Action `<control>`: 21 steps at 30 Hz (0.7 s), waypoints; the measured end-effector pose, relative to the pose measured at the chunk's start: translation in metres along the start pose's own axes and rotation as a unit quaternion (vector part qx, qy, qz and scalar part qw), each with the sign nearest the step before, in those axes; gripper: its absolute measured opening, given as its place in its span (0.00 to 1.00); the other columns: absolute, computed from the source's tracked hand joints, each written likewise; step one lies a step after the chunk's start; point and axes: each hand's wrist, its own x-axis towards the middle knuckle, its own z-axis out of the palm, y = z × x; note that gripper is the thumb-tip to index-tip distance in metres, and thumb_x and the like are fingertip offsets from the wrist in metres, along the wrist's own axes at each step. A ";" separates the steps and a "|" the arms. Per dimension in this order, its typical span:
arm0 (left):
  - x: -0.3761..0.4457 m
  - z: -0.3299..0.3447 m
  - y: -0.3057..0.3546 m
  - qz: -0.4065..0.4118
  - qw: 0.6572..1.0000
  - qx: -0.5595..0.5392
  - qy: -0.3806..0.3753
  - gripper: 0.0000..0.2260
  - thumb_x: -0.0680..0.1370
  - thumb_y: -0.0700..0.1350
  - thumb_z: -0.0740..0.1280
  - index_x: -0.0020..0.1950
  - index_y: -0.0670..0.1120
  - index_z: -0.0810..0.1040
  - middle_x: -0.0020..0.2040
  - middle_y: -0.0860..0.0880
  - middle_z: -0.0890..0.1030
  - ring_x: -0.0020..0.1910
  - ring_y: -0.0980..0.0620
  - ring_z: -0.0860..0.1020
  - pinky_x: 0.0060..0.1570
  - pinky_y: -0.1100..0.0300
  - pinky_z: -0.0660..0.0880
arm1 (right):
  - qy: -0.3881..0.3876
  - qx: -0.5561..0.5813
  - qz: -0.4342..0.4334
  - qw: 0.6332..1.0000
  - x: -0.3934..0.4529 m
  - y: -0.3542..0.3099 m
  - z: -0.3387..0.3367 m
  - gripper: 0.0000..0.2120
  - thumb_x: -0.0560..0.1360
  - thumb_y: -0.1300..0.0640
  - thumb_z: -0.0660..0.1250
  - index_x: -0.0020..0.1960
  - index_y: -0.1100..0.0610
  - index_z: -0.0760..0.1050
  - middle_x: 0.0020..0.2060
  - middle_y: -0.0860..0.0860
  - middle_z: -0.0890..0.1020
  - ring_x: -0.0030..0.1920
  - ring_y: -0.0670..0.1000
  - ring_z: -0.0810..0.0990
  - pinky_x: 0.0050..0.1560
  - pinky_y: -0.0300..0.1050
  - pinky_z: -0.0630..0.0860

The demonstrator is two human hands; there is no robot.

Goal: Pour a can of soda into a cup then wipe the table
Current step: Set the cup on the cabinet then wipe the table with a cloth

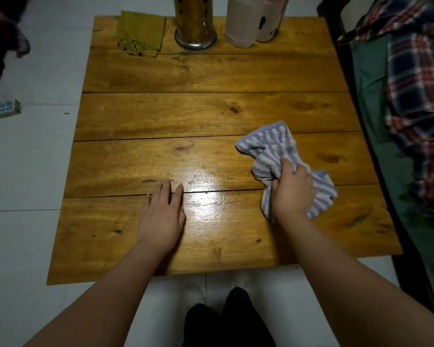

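Observation:
My right hand (293, 190) grips a bunched purple-and-white striped cloth (273, 149) that lies on the right side of the wooden table (161, 113). My left hand (162, 214) rests flat on the table near its front edge, fingers straight. Between the two hands the wood shines with a bright glare. At the far edge stands a tall glass cup (194, 21) with a yellow patterned inside and a metal base. No soda can is clearly visible.
A folded olive cloth (142, 33) lies at the back left. A whitish container (243, 21) and a pink-white one (271, 21) stand at the back right. A bed with a plaid blanket (416, 78) borders the table's right side. A small box (3, 110) lies on the floor.

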 end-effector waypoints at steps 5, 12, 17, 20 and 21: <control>-0.004 -0.004 -0.003 0.007 1.000 0.010 -0.026 0.25 0.80 0.47 0.55 0.76 0.49 0.53 0.77 0.42 0.51 0.76 0.44 0.50 0.73 0.48 0.52 | -0.022 0.025 -0.082 0.996 -0.047 -0.056 0.014 0.25 0.77 0.59 0.57 0.72 0.48 0.57 0.70 0.58 0.62 0.69 0.62 0.60 0.64 0.57 0.63; -0.013 -0.016 -0.007 0.012 0.995 0.061 -0.073 0.26 0.80 0.49 0.53 0.77 0.49 0.48 0.77 0.43 0.49 0.76 0.45 0.49 0.74 0.49 0.51 | -0.086 0.016 -0.227 0.970 -0.091 -0.053 0.015 0.28 0.78 0.64 0.56 0.73 0.46 0.54 0.74 0.55 0.56 0.75 0.61 0.47 0.71 0.58 0.50; -0.008 -0.020 0.004 0.033 0.994 0.056 -0.086 0.26 0.80 0.48 0.53 0.76 0.44 0.51 0.77 0.42 0.50 0.76 0.45 0.50 0.73 0.49 0.50 | -0.047 -0.007 -0.183 0.982 -0.064 -0.004 0.006 0.29 0.77 0.62 0.61 0.73 0.45 0.56 0.74 0.55 0.59 0.74 0.60 0.51 0.70 0.58 0.55; -0.006 -0.018 0.013 0.042 0.995 0.055 -0.072 0.25 0.80 0.49 0.53 0.76 0.45 0.52 0.77 0.43 0.51 0.76 0.46 0.51 0.73 0.50 0.50 | -0.030 -0.026 -0.151 0.988 -0.048 0.022 -0.001 0.28 0.77 0.61 0.60 0.73 0.46 0.56 0.74 0.54 0.59 0.74 0.59 0.52 0.70 0.57 0.55; -0.005 -0.018 0.015 0.045 0.995 0.051 -0.067 0.25 0.80 0.49 0.53 0.76 0.45 0.52 0.77 0.43 0.52 0.76 0.46 0.51 0.73 0.50 0.50 | -0.026 -0.029 -0.141 0.989 -0.042 0.027 -0.002 0.27 0.77 0.61 0.59 0.73 0.46 0.56 0.74 0.54 0.59 0.74 0.59 0.53 0.70 0.57 0.56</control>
